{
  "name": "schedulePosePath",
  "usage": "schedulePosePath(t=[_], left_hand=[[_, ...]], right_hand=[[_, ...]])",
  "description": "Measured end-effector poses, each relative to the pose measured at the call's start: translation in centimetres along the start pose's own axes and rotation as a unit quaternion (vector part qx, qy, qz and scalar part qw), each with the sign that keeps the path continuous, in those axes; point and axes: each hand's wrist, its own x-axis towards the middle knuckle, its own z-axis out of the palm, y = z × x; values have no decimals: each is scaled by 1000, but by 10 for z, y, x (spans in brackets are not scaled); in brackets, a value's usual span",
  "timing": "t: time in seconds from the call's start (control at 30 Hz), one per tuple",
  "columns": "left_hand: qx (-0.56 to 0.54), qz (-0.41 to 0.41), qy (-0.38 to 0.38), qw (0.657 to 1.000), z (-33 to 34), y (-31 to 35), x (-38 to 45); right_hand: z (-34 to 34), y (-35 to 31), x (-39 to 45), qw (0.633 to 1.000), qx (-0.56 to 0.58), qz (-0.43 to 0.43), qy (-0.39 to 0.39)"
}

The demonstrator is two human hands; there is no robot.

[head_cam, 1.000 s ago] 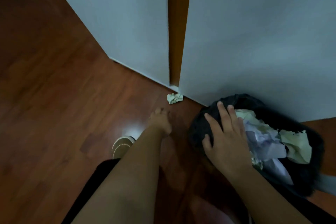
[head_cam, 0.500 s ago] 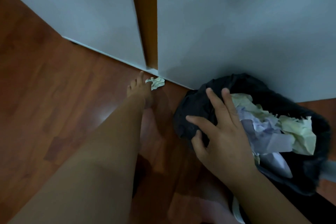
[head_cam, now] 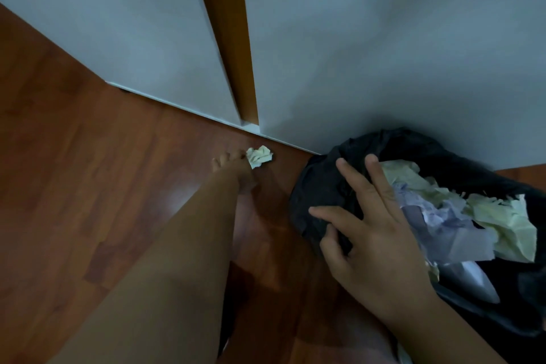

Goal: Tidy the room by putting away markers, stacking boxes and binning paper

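So we're on the paper step: one crumpled paper ball (head_cam: 259, 156) lies on the wood floor (head_cam: 88, 186), left of the black bin bag (head_cam: 319, 186), near the white skirting (head_cam: 177, 108) under the wall. Our left hand (head_cam: 232, 165) is stretched out to it, fingertips touching its near-left edge; whether the fingers have pinched it we cannot tell, they're small and blurred at that reach. Our right hand (head_cam: 375, 233) rests spread on the bag's left rim, fingers apart, thumb tucked against the plastic, pinning it more than gripping, nothing clamped. Bag looks nearly full of crumpled paper (head_cam: 461, 221), pale yellow and lilac sheets standing above the rim. Handling call: the ball should be near weightless, springy, easy to crush, not fragile, not slippery, but it'll skid on the glossy floor if nudged sideways. Best take it from above with thumb and two fingers across the creased bulk, pressing down a bit first. Bag is soft and floppy, so the right hand holding the mouth open matters; drop it left of the heap so it doesn't roll off
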Motion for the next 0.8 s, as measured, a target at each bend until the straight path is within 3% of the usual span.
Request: schedulePosePath(t=[0.13, 0.3, 0.5, 0.67, 0.8], left_hand=[[-82, 4, 37, 996, 8, -1, -22], [-236, 104, 195, 946, 6, 9, -87], [-244, 203, 300, 900, -39, 50, -173], [-135, 311, 347, 874, -50, 100, -254], [0, 228, 282, 932, -31, 138, -297]], right_hand=[[1, -1, 1, 1000, -15, -6, 5], [-16, -9, -5, 997, 73, -7, 32], [-58, -18, -36, 969, 126, 45, 208], [-80, -19, -101, 959, 110, 67, 251], [-99, -26, -162, 963, 99, 81, 238]])
